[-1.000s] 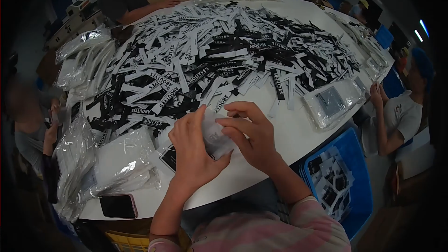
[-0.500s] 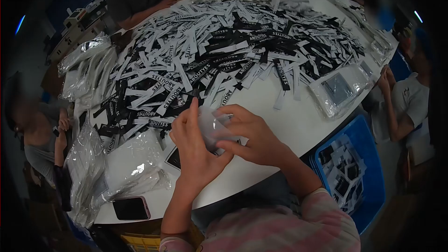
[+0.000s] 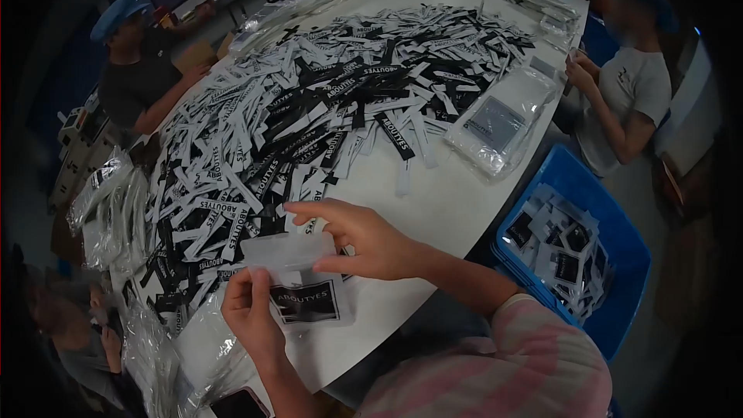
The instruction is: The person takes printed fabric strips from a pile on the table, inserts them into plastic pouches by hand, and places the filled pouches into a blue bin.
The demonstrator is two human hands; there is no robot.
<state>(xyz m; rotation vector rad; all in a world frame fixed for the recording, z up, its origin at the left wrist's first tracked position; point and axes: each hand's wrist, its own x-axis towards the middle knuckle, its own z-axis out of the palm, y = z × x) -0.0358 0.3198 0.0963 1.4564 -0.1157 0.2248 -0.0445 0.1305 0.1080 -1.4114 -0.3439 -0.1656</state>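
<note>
Left hand (image 3: pixel 251 316) pinches frosted, rectangular plastic pouch with black label (image 3: pixel 308 303) by its left edge, seemingly to steady it; right hand (image 3: pixel 368 244) alongside, thumb and index parted, contact unclear.

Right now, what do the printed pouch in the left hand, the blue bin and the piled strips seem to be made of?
Printed pouch: probably frosted plastic; its plain areas look milky and translucent.
Blue bin: likely smooth moulded plastic, given its even colour and rounded rim.
Piled strips: mostly matte, perhaps paper or fabric; their flat, thin look leaves it open.
</note>
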